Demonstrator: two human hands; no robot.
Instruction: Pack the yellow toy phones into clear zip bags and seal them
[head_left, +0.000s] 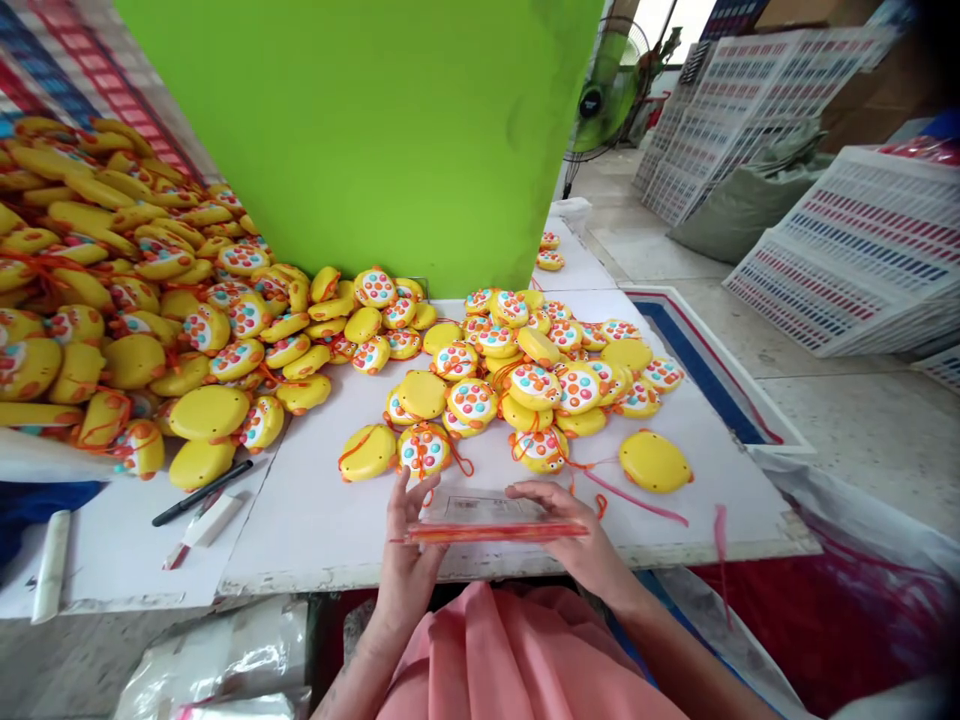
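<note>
Both hands on a clear plastic bag [491,515] with a red strip along its near edge, held flat just above the near edge of the white surface [315,520]. Long axis of the bag running left to right, red edge facing the body. Left hand [409,555] gripping the left end, fingers up over the corner; right hand [574,530] pinching the right end, thumb on top. So both grips closed on the bag, nothing loose. Some faint print on the bag, too small to read.

Just beyond the bag, a heap of yellow toys [525,375] with coloured dot buttons and orange cords, some face up, some showing plain yellow backs. One lone yellow toy [655,460] lying back-up off to the right, pink cord [637,505] trailing from that side. Much bigger pile of toys [112,300] stacked at far left. Black marker [202,492] and a small white knife [202,530] lying left of the hands. Green board [360,130] standing behind it all. No brand readable anywhere.
</note>
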